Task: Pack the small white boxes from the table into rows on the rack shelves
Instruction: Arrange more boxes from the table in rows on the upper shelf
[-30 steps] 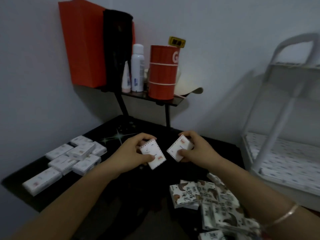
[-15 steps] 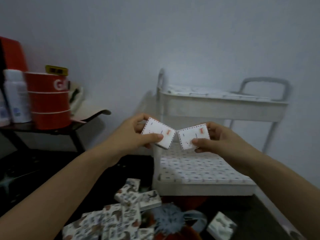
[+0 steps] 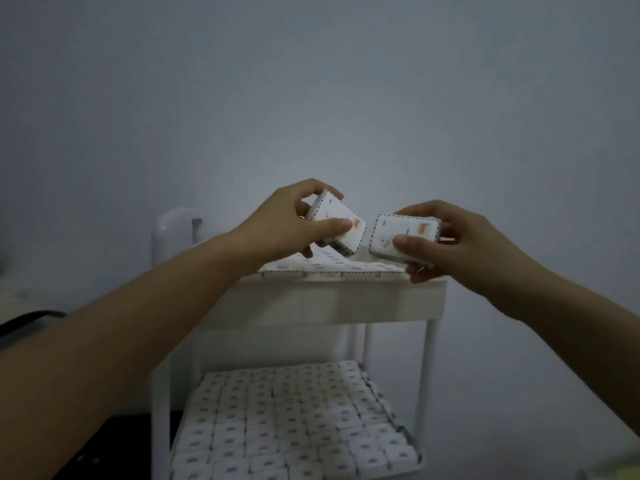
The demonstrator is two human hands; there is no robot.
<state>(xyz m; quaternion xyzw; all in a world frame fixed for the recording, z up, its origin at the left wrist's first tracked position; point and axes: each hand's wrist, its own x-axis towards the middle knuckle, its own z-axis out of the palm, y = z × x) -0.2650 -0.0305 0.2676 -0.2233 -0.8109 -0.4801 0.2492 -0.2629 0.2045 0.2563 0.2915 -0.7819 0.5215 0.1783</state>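
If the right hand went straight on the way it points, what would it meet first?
Probably the box in the left hand: the right hand, leading with its own box, points at it across a narrow gap. Depth is unclear; it could instead reach the top-shelf row.

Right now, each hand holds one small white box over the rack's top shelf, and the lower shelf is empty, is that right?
Not quite: the lower shelf is not empty. The head view shows it packed with rows of small white boxes. The rest stands: the left hand holds the left box and the right hand the right box, over the top shelf.
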